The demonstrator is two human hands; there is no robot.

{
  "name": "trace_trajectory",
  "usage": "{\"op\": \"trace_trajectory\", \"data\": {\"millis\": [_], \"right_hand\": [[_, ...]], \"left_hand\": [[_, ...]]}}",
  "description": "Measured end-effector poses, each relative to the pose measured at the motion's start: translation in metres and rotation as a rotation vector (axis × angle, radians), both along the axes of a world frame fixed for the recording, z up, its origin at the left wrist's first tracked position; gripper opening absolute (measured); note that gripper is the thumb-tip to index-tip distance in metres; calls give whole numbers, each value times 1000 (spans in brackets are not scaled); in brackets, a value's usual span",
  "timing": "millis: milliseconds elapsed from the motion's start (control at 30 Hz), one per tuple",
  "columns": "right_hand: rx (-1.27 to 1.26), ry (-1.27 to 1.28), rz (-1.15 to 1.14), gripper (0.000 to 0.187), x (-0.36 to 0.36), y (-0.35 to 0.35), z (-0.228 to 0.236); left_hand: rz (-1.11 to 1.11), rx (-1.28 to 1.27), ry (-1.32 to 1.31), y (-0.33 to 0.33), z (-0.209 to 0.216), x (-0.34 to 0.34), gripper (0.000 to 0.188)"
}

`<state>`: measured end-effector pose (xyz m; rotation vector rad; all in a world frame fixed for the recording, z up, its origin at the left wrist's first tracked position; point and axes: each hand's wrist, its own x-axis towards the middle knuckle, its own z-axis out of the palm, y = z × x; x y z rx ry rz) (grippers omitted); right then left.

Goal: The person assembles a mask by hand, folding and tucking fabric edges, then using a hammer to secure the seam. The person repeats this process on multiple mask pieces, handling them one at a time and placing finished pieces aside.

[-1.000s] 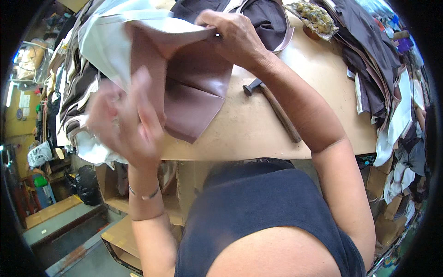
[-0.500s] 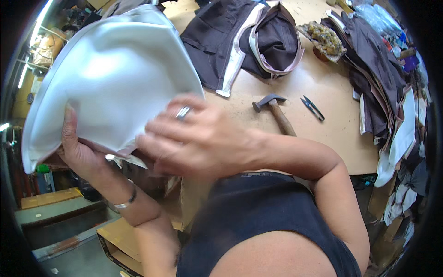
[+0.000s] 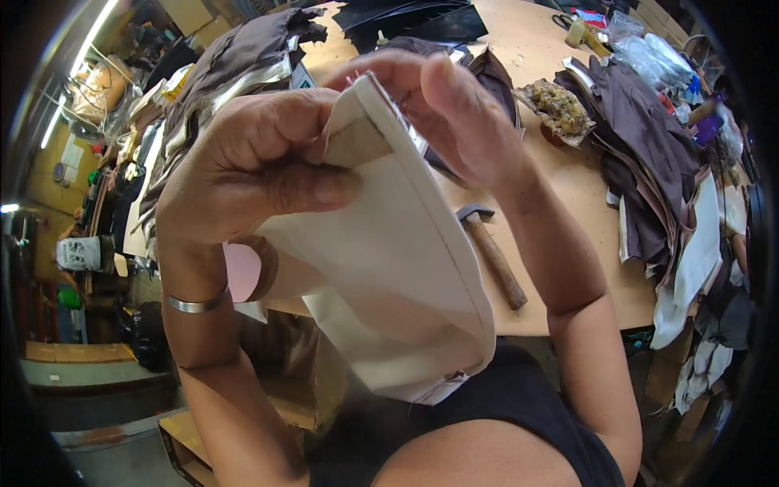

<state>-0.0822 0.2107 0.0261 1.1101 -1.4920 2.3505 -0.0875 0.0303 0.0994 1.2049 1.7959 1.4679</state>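
Close in front of me is a cream stitched piece (image 3: 398,243) of leather-like material, with a line of stitching along its right edge and loose threads at its top corner. My left hand (image 3: 268,162) pinches it near the top, thumb on the near face. My right hand (image 3: 471,122) is raised at the far side of that corner, fingers stretched out and partly hidden behind the piece; whether it touches the edge I cannot tell. Beyond my right forearm, a hammer (image 3: 497,264) with a wooden handle lies on the table (image 3: 531,243).
Dark brown stitched pieces (image 3: 641,154) are stacked at the right, with more brown pieces (image 3: 243,65) at the far left. A yellowish crumbly clump (image 3: 556,114) sits between them. Black sheets (image 3: 410,20) lie at the back, clear plastic bags (image 3: 657,61) at the far right. A cardboard box (image 3: 182,442) stands lower left.
The piece has turned from its shiny white face to its cream stitched side and moved right. My right hand has risen from its lower edge to its top corner.
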Motion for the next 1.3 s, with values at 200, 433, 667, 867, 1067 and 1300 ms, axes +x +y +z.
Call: {"op": "trace_trajectory", "data": {"millis": [200,433,667,867,1067,1300], "right_hand": [[13,-34,-111,23,8,18,4],[217,264,-485,26,21,19,14],[296,703,-632,28,36,25,34],[319,444,-626,28,36,24,17],[388,551,-621,22,49,19,33],[243,819,-889,12,17,11,34]], "left_hand": [[251,-155,191,-9,1,3,19],[481,-226,668,-5,13,30,24],[449,-28,701,-5,8,35,28],[511,-3,518,-4,-1,30,18],[576,86,700,4,-10,45,23],[623,244,1344,13,-17,19,16]]}}
